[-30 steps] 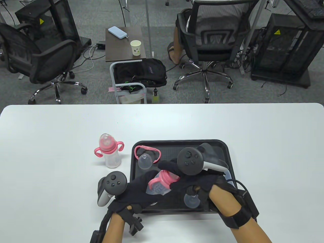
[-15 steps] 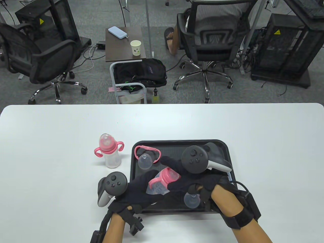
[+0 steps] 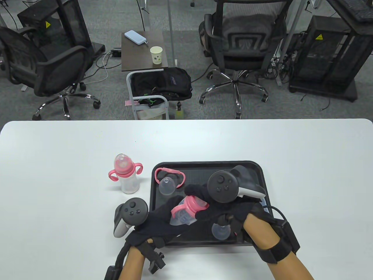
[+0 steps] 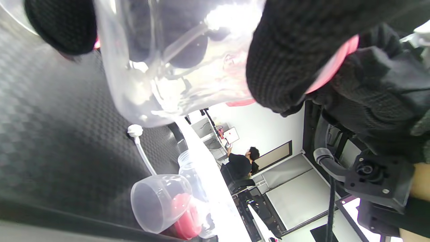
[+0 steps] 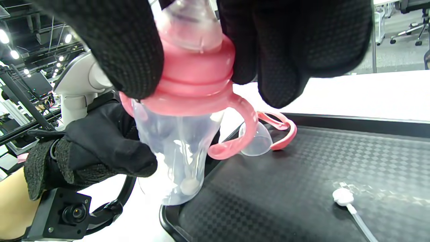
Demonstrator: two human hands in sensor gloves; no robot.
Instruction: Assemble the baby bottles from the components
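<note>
Lower centre, left hand (image 3: 163, 217) grips the clear plastic bottle (image 3: 181, 217); right hand (image 3: 224, 210) pinches its pink screw collar (image 3: 194, 204), which may cross-thread if tilted

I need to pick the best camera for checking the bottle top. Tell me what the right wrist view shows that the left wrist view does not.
Only the right wrist view shows the right hand gripping the pink collar with the nipple above it, plus the loose pink handle ring. Only the left wrist view shows a clear cap lying on the tray. Both show the clear bottle body held by the left hand over the black tray, with a straw piece on it.
</note>
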